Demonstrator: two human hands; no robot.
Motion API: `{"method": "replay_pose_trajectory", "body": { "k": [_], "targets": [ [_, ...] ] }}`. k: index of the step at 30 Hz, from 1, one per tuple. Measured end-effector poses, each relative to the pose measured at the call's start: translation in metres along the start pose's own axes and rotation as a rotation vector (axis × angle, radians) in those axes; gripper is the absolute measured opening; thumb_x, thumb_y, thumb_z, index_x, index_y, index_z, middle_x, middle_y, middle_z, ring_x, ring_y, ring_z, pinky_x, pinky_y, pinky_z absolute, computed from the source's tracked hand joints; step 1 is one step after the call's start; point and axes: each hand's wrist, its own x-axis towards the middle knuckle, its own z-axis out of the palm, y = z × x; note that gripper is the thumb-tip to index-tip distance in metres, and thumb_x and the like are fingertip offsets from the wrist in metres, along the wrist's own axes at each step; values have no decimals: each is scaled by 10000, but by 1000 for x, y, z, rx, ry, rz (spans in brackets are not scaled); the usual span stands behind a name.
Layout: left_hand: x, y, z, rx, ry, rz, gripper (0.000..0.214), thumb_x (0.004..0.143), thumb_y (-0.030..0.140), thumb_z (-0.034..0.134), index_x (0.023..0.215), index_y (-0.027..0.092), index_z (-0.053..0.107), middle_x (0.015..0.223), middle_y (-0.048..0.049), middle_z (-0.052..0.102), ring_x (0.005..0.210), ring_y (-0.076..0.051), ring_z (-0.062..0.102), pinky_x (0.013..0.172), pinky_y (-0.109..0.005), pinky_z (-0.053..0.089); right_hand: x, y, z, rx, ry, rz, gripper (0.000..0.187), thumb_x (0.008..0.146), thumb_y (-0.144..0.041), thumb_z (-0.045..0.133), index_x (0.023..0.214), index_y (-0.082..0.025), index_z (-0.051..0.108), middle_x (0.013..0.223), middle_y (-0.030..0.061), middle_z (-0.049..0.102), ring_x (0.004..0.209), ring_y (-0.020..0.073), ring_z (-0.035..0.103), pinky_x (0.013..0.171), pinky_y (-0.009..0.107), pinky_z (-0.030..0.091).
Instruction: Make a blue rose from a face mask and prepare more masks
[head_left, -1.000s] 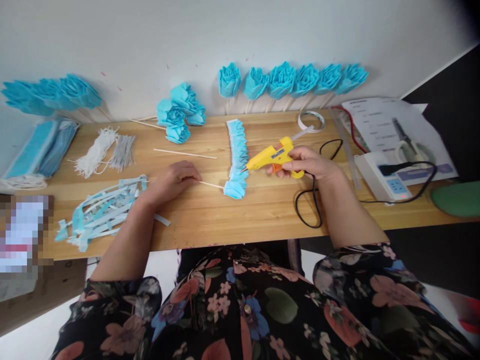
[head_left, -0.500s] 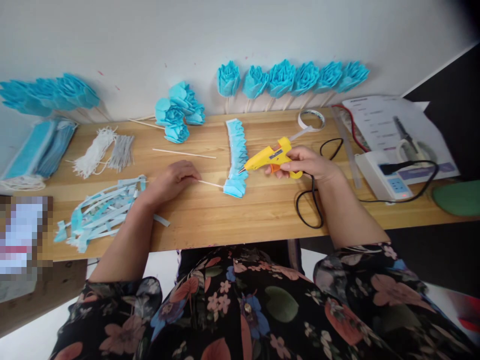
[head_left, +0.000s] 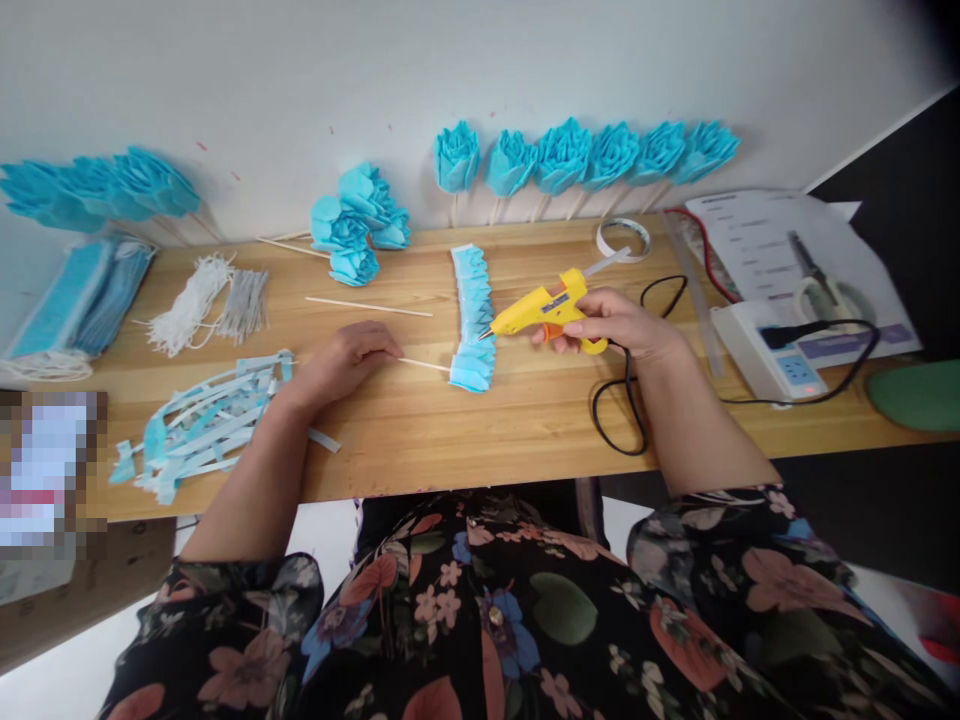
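My right hand point(head_left: 619, 325) grips a yellow glue gun point(head_left: 538, 310) with its nozzle touching a strip of folded blue petals point(head_left: 471, 300) lying on the wooden table point(head_left: 525, 420). The near end of the strip is rolled into a small blue bud point(head_left: 472, 370) on a thin wooden stick point(head_left: 424, 365). My left hand point(head_left: 341, 362) is closed, pinching the stick's left end and resting on the table. The gun's black cord point(head_left: 622, 400) loops off to the right.
Finished blue flowers point(head_left: 585, 158) lean on the wall; more point(head_left: 358, 222) lie behind. Blue scrap strips point(head_left: 202, 425), white elastic loops point(head_left: 187, 300), grey wires point(head_left: 244, 303), masks point(head_left: 75, 300) are left. A spare stick point(head_left: 367, 307), tape roll point(head_left: 622, 238), power strip point(head_left: 765, 350), papers point(head_left: 780, 250) are nearby.
The glue gun's nozzle has crept a little up the petal strip, and the strip and bud have shifted slightly. My left hand has stayed put on the stick.
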Motion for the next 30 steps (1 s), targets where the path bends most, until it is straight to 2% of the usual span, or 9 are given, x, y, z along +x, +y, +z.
{"method": "replay_pose_trajectory", "body": {
  "k": [4,12,19,24,30],
  "targets": [
    [0,-1,0,4,-1,12,240,988,285,517,879,178,701,875,-64,700,844,-189,646,793,-310,504,-1,-3,2,34,44,7,332,646,-442,883,833,-194,763,884,98,784,632,164,652,499,270,509],
    [-1,0,-1,31,-10,-21,265,996,307,505,904,168,711,901,-72,706,858,-197,650,801,-315,498,0,1,-1,33,8,-53,397,661,-509,869,866,-182,773,940,105,786,644,146,639,506,257,496],
    [-1,5,-3,10,-11,-36,269,991,321,517,891,171,716,900,-71,706,849,-190,657,786,-300,498,0,-1,-1,-8,7,-73,384,676,-567,852,823,-220,775,906,89,782,631,151,622,505,278,496],
    [-1,6,-1,-15,11,-74,241,949,350,590,868,163,720,848,-62,689,787,-175,641,721,-279,480,1,1,-2,8,51,-59,423,659,-585,860,845,-216,771,993,106,787,662,164,639,513,287,502],
    [-1,10,0,-36,10,-144,216,920,327,597,882,152,716,853,-57,681,772,-163,629,696,-262,471,0,0,-3,-3,51,-49,432,661,-586,858,851,-209,768,932,110,778,649,165,628,516,299,496]
  ]
}}
